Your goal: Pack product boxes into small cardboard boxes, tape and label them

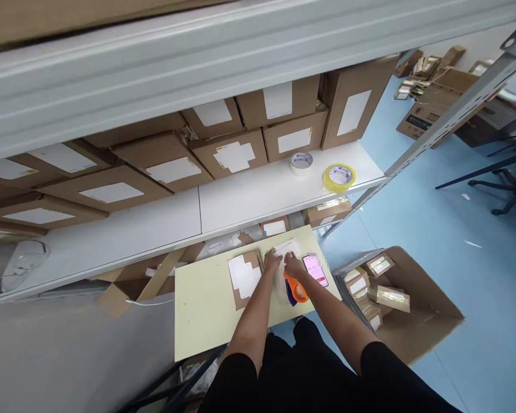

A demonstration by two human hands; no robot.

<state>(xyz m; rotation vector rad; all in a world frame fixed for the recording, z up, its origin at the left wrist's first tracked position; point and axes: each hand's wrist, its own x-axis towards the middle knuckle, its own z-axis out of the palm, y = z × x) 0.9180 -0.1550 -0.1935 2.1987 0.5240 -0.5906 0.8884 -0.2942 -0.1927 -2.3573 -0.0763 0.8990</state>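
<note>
On a pale yellow board point(202, 310), both hands meet at a small white item point(287, 248) near the far edge. My left hand point(272, 261) has its fingers bent at the item's left side. My right hand point(293, 265) touches its near right side, fingers curled. Below them lies a tape dispenser with an orange ring point(299, 291) and a dark blue part, partly behind my right forearm. A flat brown package with white labels point(245, 276) lies to the left. A phone with a pink screen point(315, 271) lies to the right.
Ahead, a white shelf point(245, 195) holds labelled cardboard boxes point(230, 154), a white tape roll point(301, 163) and a yellow tape roll point(339, 177). At right, an open carton point(430, 321) holds small parcels. A metal post point(447, 123) rises at the shelf's right end.
</note>
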